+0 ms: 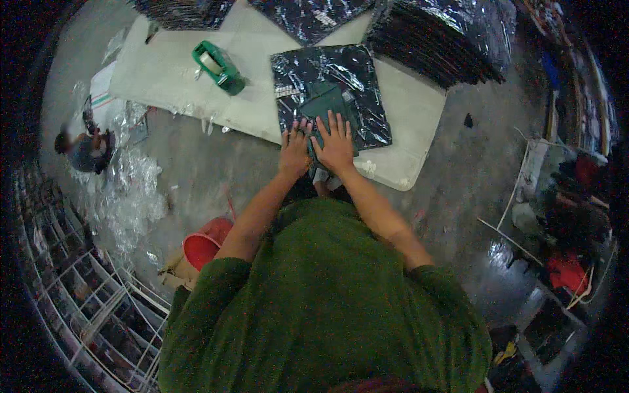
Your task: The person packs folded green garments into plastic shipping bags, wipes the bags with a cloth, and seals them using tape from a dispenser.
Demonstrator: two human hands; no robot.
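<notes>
Both of my hands lie palm down, side by side, on dark green folded fabric [324, 103]. My left hand [296, 152] has its fingertips on the fabric's left edge and the plastic beside it. My right hand [335, 145] is spread over the near part of the fabric. Beneath lies a dark item in shiny clear plastic [366, 83], with a white label at its left side. A green tape dispenser [218, 68] holding a roll of clear tape stands on the pale table [255, 105], left of the plastic-wrapped item.
Stacks of dark plastic-wrapped items [432, 44] line the table's far side. A red bucket [209, 240] is tipped on the floor at lower left, near crumpled clear plastic [132, 191]. A person [88, 150] is low down at far left. Metal racks [108, 314] stand at lower left.
</notes>
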